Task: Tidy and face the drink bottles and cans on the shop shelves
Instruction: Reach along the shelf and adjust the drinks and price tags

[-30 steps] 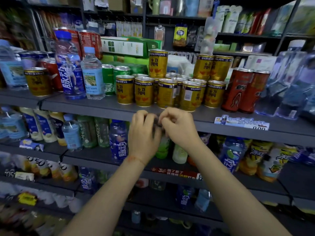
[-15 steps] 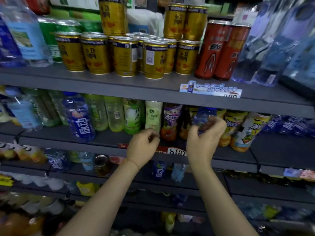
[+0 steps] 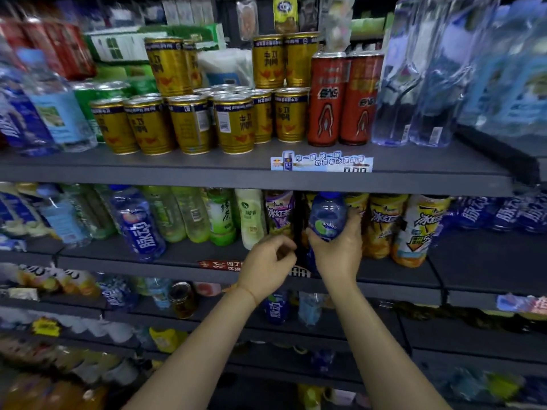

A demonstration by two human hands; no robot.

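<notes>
The small clear plastic bottle with the blue cap and blue label bearing a green spot point(image 3: 327, 218) stands upright on the second dark grey shelf point(image 3: 399, 275), its long axis vertical, near the front edge. It sits in front of a dark gap, between the purple-labelled tea bottle point(image 3: 279, 213) on its left and the yellow-labelled iced tea bottles point(image 3: 381, 223) on its right.

It lies straight ahead of the person and slightly to the right, so the right hand point(image 3: 336, 250) is the nearer one and already has it: the thumb crosses the lower front of the label and the fingers point(image 3: 353, 217) wrap round the far side, a firm grip about the bottle's lower half. Whether its base rests on the shelf I cannot tell, since the hand hides it.

The left hand point(image 3: 268, 263) hovers just beside it, fingers loosely curled, holding nothing, close to the pale cream bottle point(image 3: 251, 214) but not touching it as far as I can see.

From here the coming move looks like a turn about the upright axis, to bring the label square to the front, or a slide into the gap behind.
</notes>
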